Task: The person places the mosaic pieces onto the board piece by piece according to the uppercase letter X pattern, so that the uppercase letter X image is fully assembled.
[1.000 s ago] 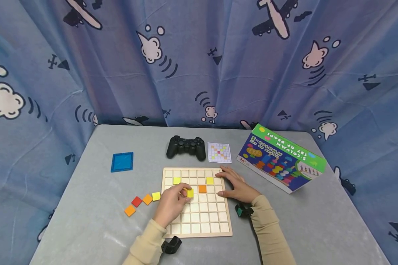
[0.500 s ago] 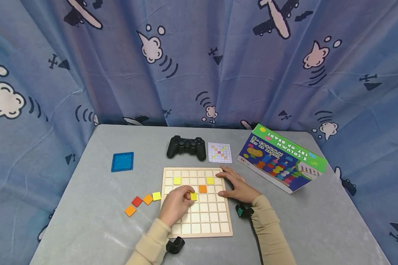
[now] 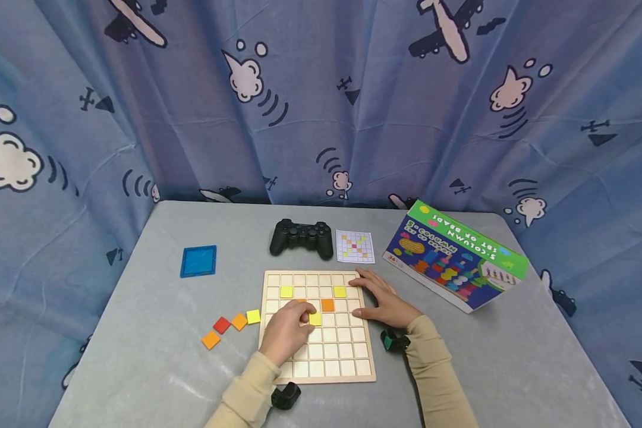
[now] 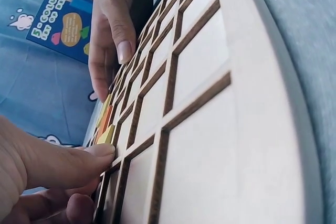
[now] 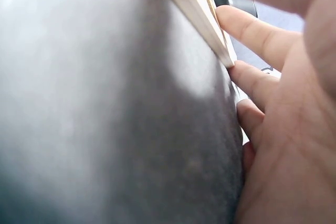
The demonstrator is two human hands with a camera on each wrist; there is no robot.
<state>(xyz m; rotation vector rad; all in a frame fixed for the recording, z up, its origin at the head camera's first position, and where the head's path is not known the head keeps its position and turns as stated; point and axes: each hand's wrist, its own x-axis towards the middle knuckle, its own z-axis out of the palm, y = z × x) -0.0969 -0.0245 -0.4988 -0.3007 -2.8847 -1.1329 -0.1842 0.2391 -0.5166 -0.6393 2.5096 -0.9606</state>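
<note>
A wooden grid board [image 3: 348, 379] lies on the table. My left hand [image 3: 288, 330] pinches a yellow square tile [image 3: 315, 320] between thumb and fingers over a cell near the board's middle. In the left wrist view, the thumb [image 4: 68, 165] presses against that yellow tile [image 4: 106, 135], which leans at the grid. My right hand [image 3: 384, 302] rests on the board's right edge, fingers spread. Two yellow tiles, one at the left [image 3: 286, 292] and one at the right [image 3: 339, 292], sit in the board, with an orange tile [image 3: 327, 305] below the right one. Another orange tile [image 3: 301, 301] is mostly hidden behind my left hand.
Left of the board lie loose tiles: yellow [image 3: 253, 316], orange [image 3: 239, 321], red [image 3: 222, 325] and another orange [image 3: 211, 340]. Behind are a blue tray [image 3: 198, 261], black game controller [image 3: 302, 238], pattern card [image 3: 355, 246] and toy box [image 3: 449, 261].
My left hand has moved slightly right and toward the near side with the yellow tile, bringing it down at a cell. The right hand keeps its place on the board's edge.
</note>
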